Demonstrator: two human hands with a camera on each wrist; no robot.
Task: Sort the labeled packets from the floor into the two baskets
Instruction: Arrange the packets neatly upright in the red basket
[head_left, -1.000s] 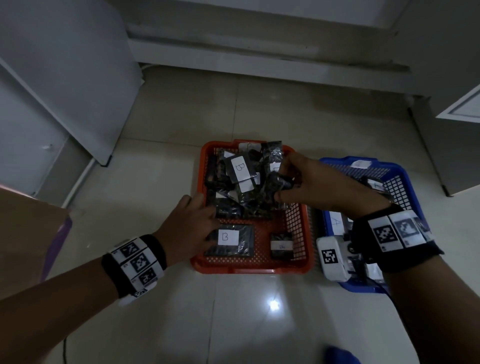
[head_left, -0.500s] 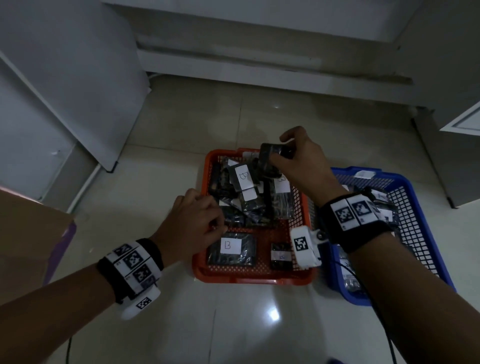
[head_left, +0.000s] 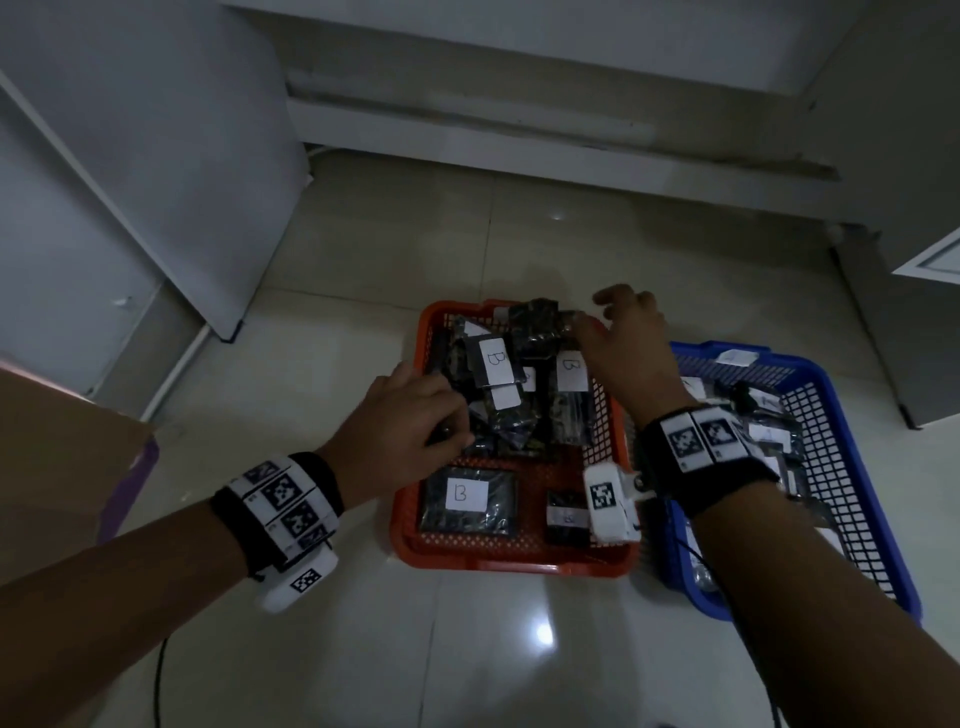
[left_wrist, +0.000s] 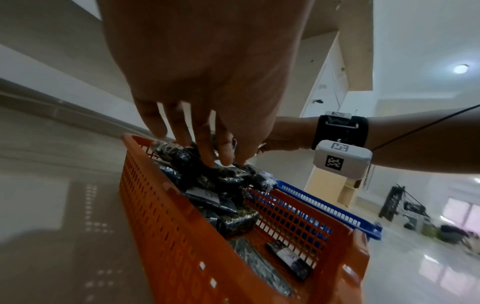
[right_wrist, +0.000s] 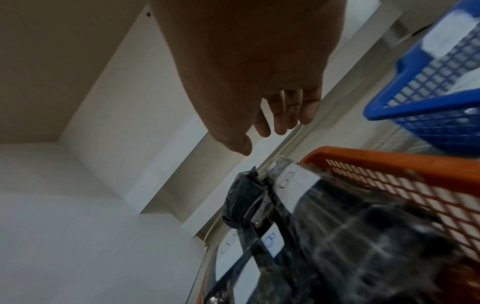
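Two baskets are being seen side by side on the tiled floor (head_left: 363, 270): the orange basket (head_left: 511, 558) on the left, the blue basket (head_left: 852, 410) touching or just beside it on the right. The orange basket is being filled with dark packets (head_left: 519, 415) piled at its far end, most with their long axes running away from the camera, white labels turned up and marked B. One large flat packet (head_left: 470, 500) is lying alone at the near left of the basket floor, its B label facing upward and its long axis running left to right; a smaller packet (head_left: 566, 517) is lying beside it at the near right. The blue basket is being shown with dark packets carrying white labels too, their letters too small to be read. The left hand (head_left: 402, 431) is being held over the pile's near left edge, fingers curled down onto a packet; whether it is being gripped cannot be told. The right hand (head_left: 626, 348) is being held above the far right corner of the orange basket, fingers loosely spread and nothing held, with the topmost packet (head_left: 537, 325) lying just beside the thumb. A brown cardboard box (head_left: 57, 457) is standing at the left edge.
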